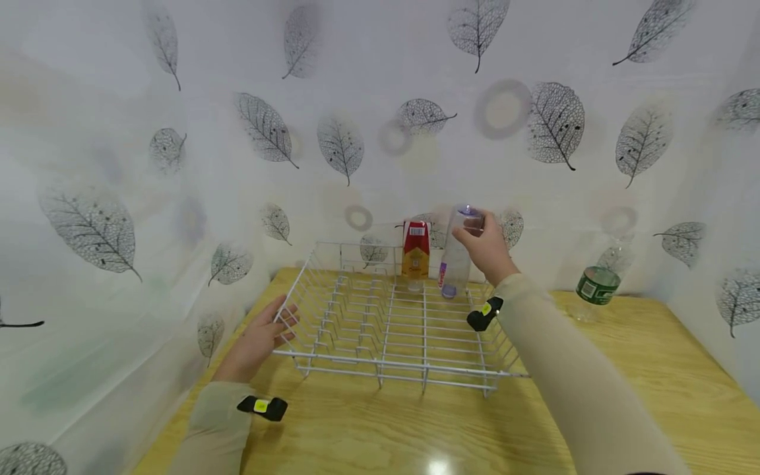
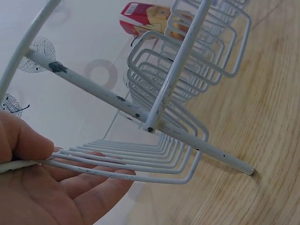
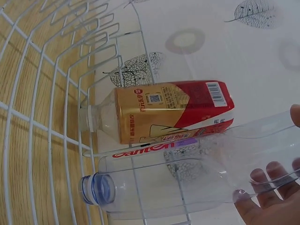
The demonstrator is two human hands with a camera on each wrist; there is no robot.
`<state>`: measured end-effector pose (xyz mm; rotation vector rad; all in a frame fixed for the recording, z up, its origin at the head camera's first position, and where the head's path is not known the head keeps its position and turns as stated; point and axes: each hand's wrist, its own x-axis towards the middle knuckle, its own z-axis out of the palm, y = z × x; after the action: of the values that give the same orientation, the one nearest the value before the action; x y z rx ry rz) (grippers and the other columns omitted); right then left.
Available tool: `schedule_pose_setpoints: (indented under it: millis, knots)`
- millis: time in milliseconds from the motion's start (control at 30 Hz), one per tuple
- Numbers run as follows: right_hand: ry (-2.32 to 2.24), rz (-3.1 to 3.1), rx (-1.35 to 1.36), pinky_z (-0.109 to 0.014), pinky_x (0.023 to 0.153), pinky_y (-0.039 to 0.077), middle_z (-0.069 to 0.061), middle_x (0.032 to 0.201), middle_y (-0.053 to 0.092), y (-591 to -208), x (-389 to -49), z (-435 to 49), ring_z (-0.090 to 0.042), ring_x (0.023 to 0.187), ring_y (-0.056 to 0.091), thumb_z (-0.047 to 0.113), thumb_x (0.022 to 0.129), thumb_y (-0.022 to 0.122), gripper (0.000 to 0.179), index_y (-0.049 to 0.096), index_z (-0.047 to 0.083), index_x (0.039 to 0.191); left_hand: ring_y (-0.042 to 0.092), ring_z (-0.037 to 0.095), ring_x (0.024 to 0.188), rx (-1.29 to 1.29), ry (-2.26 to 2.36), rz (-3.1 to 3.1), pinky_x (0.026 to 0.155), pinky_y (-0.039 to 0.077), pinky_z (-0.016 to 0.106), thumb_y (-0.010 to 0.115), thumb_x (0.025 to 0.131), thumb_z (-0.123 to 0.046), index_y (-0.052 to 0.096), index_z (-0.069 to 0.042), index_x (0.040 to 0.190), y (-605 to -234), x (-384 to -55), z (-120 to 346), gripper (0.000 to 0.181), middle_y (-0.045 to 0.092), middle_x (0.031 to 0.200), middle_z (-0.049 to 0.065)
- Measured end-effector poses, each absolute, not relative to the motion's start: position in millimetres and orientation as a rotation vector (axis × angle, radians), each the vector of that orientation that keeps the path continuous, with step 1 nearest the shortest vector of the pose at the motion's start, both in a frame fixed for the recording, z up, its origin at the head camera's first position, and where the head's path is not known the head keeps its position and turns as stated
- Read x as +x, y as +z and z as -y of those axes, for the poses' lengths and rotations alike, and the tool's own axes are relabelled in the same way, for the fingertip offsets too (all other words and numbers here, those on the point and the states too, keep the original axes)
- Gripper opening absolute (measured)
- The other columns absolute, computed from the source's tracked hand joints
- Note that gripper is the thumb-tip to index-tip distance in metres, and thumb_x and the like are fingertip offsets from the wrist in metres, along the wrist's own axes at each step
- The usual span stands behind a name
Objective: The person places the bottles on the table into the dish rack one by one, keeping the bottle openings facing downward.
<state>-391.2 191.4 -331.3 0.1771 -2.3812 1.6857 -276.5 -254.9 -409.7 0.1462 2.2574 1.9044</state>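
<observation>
A white wire dish rack [image 1: 380, 361] stands on the table. My left hand [image 1: 258, 340] holds its left side, and in the left wrist view the thumb lies over the top wire with the fingers [image 2: 96, 194] beneath. Near the rack's back, my right hand [image 1: 489, 247] grips a clear plastic bottle [image 1: 456, 260] by its base end. That bottle is upside down, its neck [image 3: 98, 188] low at the rack's wires; whether it touches them I cannot tell. Beside it a red and gold bottle [image 1: 415, 251] stands inverted in the rack, cap down.
To the right of the rack, a clear bottle with a green label [image 1: 598, 285] stands on the wooden table [image 1: 368, 429]. A leaf-patterned sheet [image 1: 380, 86] hangs behind and at both sides. Rows of wire prongs [image 1: 341, 310] rise in the rack's left half.
</observation>
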Motion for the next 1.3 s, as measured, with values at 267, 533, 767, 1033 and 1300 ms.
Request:
schedule_pose_setpoints:
  millis: [267, 533, 767, 1033, 1300]
  knots:
    - [1.738, 2.334, 0.161, -0.048, 0.111, 0.039, -0.014, 0.147, 0.044, -339.4, -401.5, -187.6, -0.030, 0.136, 0.044, 0.036, 0.098, 0.067, 0.076, 0.026, 0.009, 0.156, 0.030, 0.043, 0.144, 0.150, 1.911, -2.258, 0.114, 0.035, 0.054, 0.028, 0.109, -0.001, 0.000, -0.009, 0.164, -411.2, -275.9, 255.6, 0.062, 0.021, 0.162, 0.026]
    - [1.717, 2.357, 0.178, -0.046, 0.113, 0.037, -0.009, 0.150, 0.043, -341.8, -409.1, -176.7, -0.028, 0.139, 0.042, 0.040, 0.099, 0.065, 0.080, 0.020, 0.013, 0.160, 0.030, 0.043, 0.144, 0.165, 1.906, -2.261, 0.114, 0.034, 0.055, 0.027, 0.108, -0.001, -0.001, -0.009, 0.163, -410.1, -276.4, 257.5, 0.062, 0.021, 0.162, 0.027]
    - [1.690, 2.400, 0.159, -0.050, 0.112, 0.037, -0.015, 0.151, 0.040, -341.9, -415.5, -170.8, -0.032, 0.140, 0.039, 0.037, 0.101, 0.062, 0.081, 0.014, 0.010, 0.162, 0.029, 0.043, 0.145, 0.184, 1.894, -2.269, 0.114, 0.034, 0.055, 0.026, 0.109, -0.002, -0.001, -0.009, 0.163, -410.6, -276.0, 257.3, 0.062, 0.021, 0.162, 0.026]
    - [1.665, 2.474, 0.057, -0.052, 0.113, 0.037, -0.018, 0.156, 0.036, -350.9, -418.0, -173.7, -0.034, 0.144, 0.035, 0.041, 0.101, 0.061, 0.089, 0.005, 0.011, 0.163, 0.030, 0.043, 0.144, 0.193, 1.899, -2.270, 0.114, 0.034, 0.055, 0.027, 0.109, -0.002, -0.001, -0.008, 0.163, -410.0, -274.9, 255.5, 0.062, 0.021, 0.162, 0.026]
    - [1.666, 2.548, 0.035, -0.057, 0.113, 0.035, -0.017, 0.160, 0.030, -359.3, -419.6, -177.5, -0.035, 0.145, 0.033, 0.041, 0.101, 0.059, 0.088, 0.003, 0.017, 0.164, 0.030, 0.043, 0.144, 0.196, 1.898, -2.264, 0.114, 0.033, 0.056, 0.026, 0.109, -0.001, -0.003, -0.008, 0.163, -409.5, -274.5, 255.8, 0.062, 0.019, 0.163, 0.025]
